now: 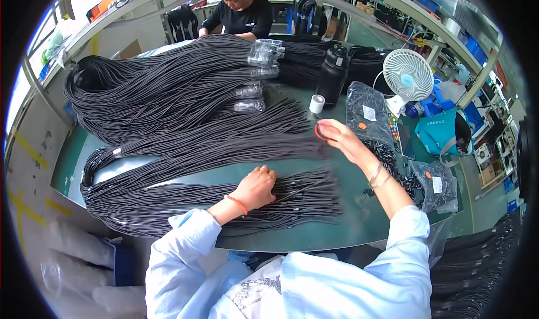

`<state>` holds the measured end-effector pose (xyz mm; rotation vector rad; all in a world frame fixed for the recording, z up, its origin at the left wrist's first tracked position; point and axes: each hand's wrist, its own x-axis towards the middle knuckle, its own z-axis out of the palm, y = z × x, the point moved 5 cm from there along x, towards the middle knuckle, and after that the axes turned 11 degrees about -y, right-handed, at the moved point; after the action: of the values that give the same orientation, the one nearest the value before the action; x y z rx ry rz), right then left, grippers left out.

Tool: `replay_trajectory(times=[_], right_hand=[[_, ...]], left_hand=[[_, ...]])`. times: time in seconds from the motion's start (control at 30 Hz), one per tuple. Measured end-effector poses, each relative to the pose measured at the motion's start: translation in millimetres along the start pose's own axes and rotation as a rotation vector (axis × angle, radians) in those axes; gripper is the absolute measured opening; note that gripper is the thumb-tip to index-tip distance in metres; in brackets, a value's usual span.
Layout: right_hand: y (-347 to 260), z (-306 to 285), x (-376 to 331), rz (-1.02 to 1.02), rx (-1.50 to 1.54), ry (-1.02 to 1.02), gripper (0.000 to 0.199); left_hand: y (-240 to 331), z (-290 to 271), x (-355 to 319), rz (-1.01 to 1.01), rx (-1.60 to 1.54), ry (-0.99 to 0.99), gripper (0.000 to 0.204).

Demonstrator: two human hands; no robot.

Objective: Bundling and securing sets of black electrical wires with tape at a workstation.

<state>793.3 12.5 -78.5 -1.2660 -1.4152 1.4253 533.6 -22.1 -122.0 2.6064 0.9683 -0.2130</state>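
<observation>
My left hand (256, 188) is closed on a bundle of black cables (303, 195) that lies across the near part of the table. Its knuckles face up, and the fingertips are hidden. To the right, my right hand (342, 139) is raised near the loose ends of another black cable bundle (236, 149). A small red loop (320, 131) sits at its fingers; whether it is a tool handle or a band, I cannot tell. Both bundles bend round at the left in a long loop.
Thick cable coils (163, 83) with plastic-wrapped ends (261, 55) fill the far left. A black bottle (333, 75), white roll (317, 103), white fan (408, 75), plastic bags (368, 108) and teal bag (443, 131) stand rightward. Another person (241, 16) is across the table.
</observation>
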Motion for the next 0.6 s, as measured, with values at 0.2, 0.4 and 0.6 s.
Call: replay_trajectory(times=[0.2,0.4,0.6], right_hand=[[-31,88,-91,-0.62,-1.092,-0.095,0.05],[13,141,-134,-0.5,-1.388,-0.06,0.067],[47,135,-144,-0.455,-1.506,0.067,0.072]], left_hand=[[-7,4,6,-0.061,-0.052,-0.01,0.046],[4,-4,6,-0.038,-0.015,0.019,0.042],[2,2,-2,0.021,-0.132,0.254,0.04]])
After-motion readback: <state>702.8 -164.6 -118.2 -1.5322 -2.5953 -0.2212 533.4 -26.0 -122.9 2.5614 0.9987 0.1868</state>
